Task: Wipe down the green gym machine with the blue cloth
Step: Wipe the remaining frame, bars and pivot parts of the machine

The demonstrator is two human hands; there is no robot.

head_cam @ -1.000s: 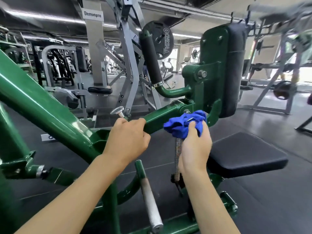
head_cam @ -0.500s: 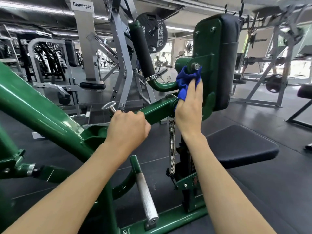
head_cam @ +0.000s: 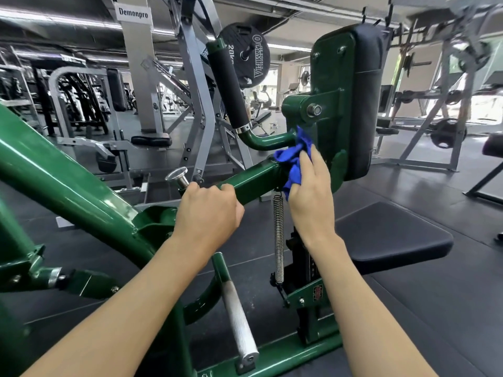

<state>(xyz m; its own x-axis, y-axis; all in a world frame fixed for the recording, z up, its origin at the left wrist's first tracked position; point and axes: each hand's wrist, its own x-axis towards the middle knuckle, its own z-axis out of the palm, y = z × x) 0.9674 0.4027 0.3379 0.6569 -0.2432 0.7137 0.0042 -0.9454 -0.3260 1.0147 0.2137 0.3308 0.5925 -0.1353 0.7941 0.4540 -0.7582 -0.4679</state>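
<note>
The green gym machine [head_cam: 62,183] fills the left and centre, with a square green bar running toward a black back pad on a green bracket. My left hand [head_cam: 208,213] grips that square bar just below a chrome knob. My right hand [head_cam: 310,194] presses the bunched blue cloth [head_cam: 292,159] with straight fingers against the joint where the bar meets the bracket, under the pivot bolt. Part of the cloth lies hidden beneath my fingers.
A black seat pad [head_cam: 392,238] lies right of my right arm. A steel spring [head_cam: 278,235] hangs below the cloth. A knurled steel peg [head_cam: 239,322] sticks out low in the centre. A padded handle [head_cam: 231,88] and a black weight plate [head_cam: 249,54] stand behind; grey machines surround.
My right hand rose with the cloth from the bar joint to the pivot bolt, then came back down to the joint. My left hand has kept its grip on the bar.
</note>
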